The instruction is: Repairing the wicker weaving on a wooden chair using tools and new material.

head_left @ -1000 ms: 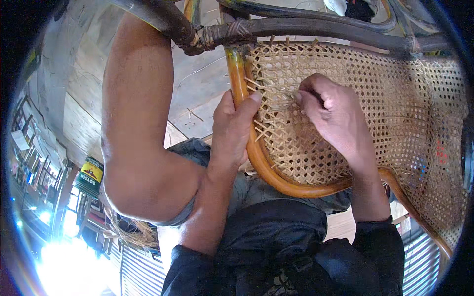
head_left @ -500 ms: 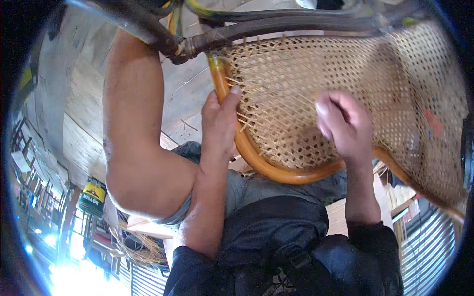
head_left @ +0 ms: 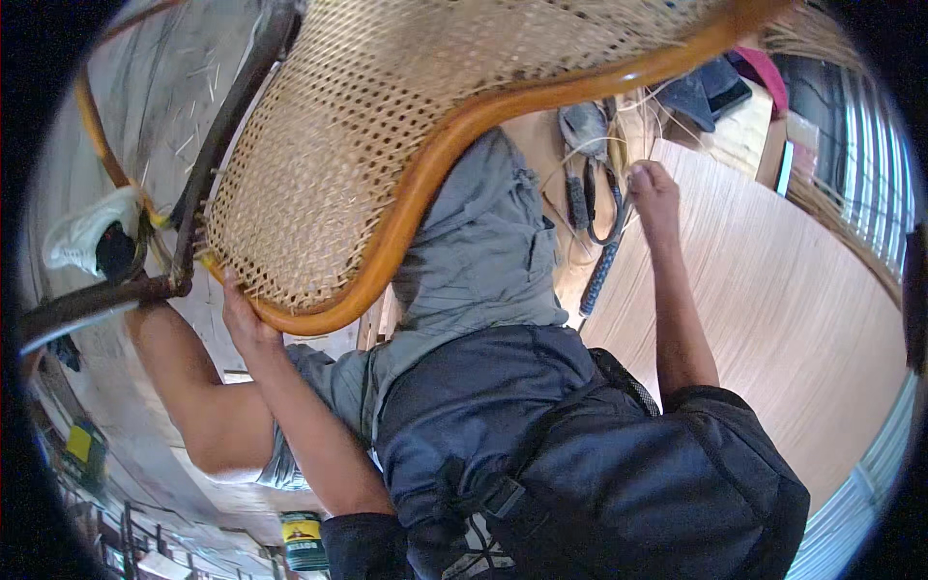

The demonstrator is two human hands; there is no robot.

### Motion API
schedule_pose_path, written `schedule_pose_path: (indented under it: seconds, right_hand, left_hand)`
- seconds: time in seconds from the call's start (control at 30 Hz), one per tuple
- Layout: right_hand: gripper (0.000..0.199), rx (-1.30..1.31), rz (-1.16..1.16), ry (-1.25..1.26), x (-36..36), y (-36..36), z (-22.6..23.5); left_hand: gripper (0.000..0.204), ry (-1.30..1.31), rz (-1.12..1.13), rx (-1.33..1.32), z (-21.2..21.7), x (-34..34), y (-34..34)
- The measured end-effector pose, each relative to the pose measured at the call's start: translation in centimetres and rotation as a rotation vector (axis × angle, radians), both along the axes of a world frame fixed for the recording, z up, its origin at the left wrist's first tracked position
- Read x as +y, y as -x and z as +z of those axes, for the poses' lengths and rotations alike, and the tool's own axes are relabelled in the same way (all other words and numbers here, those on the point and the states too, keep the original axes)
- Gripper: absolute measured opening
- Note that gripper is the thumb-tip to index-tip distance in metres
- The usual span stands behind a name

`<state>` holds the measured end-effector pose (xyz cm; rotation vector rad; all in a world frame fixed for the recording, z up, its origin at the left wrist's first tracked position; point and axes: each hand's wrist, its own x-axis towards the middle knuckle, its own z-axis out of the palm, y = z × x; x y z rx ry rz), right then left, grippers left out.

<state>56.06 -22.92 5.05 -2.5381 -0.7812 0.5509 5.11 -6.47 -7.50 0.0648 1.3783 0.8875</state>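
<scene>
A chair piece with an orange-brown bent rattan rim (head_left: pixel 411 198) and a woven cane panel (head_left: pixel 309 193) leans over my lap. Short loose cane ends stick up along the panel's edge. At its lower left corner my left hand (head_left: pixel 251 314) is closed round the rim, with the fingers partly hidden. Off to the right, my right hand (head_left: pixel 657 198) is closed in a pinch above a wooden board. Thin pale cane strands (head_left: pixel 570 155) curve beside its fingertips. Whether it grips one is too fine to make out. Dark-handled tools (head_left: pixel 604 208) lie just left of that hand.
A dark pole (head_left: pixel 232 106) borders the panel on the left. My bent bare leg (head_left: pixel 208 396) is beneath it. The smooth wooden board (head_left: pixel 764 300) spans the right side, with dark cloth (head_left: pixel 701 92) behind. A green and yellow can (head_left: pixel 304 541) stands at the lower left.
My view has turned, so the chair piece now appears further up and left. My right hand has gone from over the cane panel out to the right. My left hand stays on the rim.
</scene>
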Motion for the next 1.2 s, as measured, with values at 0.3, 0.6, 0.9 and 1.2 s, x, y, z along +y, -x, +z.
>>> schedule_pose_path:
  seconds: [0.3, 0.6, 0.9, 1.2]
  right_hand:
    - [0.018, -0.022, 0.297, 0.235, -5.7, 8.2, -4.5]
    - [0.005, -0.237, 0.526, 0.442, -7.3, 11.4, -5.1]
    - [0.018, 0.318, 0.285, -0.024, 7.9, 17.4, 5.1]
    - [0.024, 0.232, 1.389, 0.287, 23.2, 34.5, -2.5]
  left_hand:
    - [0.040, -0.040, -0.053, -0.129, -1.8, 0.0, 2.7]
    - [0.033, -0.024, 0.084, -0.099, -0.1, -0.5, -0.4]
    - [0.026, -0.026, 0.339, -0.121, 1.7, -0.7, -0.4]
    - [0.021, 0.036, 0.312, -0.067, 3.0, 0.2, -1.9]
